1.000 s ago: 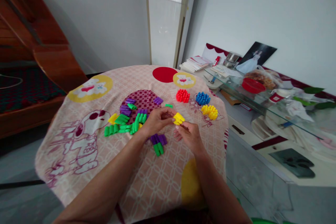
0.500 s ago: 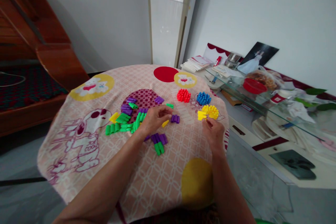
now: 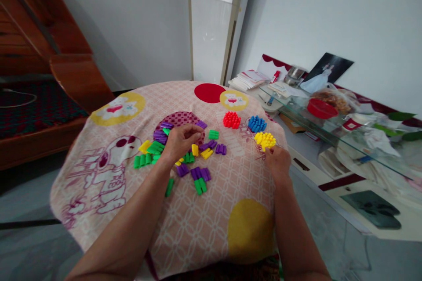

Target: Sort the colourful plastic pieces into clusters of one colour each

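My right hand (image 3: 277,163) is closed, its thumb and fingers pinching a yellow block at the near edge of the yellow block cluster (image 3: 265,139). My left hand (image 3: 181,141) hovers above the loose blocks with fingers bent and a small gap at the tips; nothing shows between them. Just below its fingers lie a yellow block (image 3: 195,150) and another yellow block (image 3: 207,154). Around it are purple blocks (image 3: 220,149), a green block (image 3: 214,134) and a purple-and-green group (image 3: 199,180). The left hand and forearm hide part of the pile.
A red block cluster (image 3: 231,120) and a blue block cluster (image 3: 256,124) stand behind the yellow one. The patterned tablecloth (image 3: 211,228) covers the table. To the right, a glass shelf holds a red bowl (image 3: 322,108), papers (image 3: 249,80) and bags. A wooden chair (image 3: 74,74) stands left.
My left hand has moved left and slightly up, uncovering yellow and purple blocks. My right hand has shifted a little right, and the yellow piece at its fingers now sits against the cluster's near edge.
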Motion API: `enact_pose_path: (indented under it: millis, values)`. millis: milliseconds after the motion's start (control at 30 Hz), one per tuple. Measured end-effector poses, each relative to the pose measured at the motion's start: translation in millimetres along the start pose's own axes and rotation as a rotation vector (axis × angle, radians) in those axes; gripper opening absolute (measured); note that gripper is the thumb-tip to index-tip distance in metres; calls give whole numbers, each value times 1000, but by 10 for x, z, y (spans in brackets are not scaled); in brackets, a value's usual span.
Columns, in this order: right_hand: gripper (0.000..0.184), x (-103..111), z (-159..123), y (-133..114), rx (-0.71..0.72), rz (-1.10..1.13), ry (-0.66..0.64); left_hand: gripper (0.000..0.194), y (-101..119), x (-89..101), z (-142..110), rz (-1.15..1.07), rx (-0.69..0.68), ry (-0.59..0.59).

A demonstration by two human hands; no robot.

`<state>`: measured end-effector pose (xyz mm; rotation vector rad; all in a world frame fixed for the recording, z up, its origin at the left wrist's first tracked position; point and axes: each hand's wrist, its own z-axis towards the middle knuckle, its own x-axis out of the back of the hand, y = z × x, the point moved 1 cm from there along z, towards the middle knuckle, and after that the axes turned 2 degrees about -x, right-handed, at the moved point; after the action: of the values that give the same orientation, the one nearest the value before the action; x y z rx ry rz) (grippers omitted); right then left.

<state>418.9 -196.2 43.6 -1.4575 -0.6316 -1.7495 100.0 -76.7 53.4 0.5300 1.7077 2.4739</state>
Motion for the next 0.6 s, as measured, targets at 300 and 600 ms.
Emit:
enact_pose_path:
  millis: [300,600]
  values:
    - [38,-73,-268,-5,172,261,124,21,-58,991,-76,659,147,364]
    - [33,-154,-417,-170,247,497,32,10,-384,1416,-210,883,362,65]
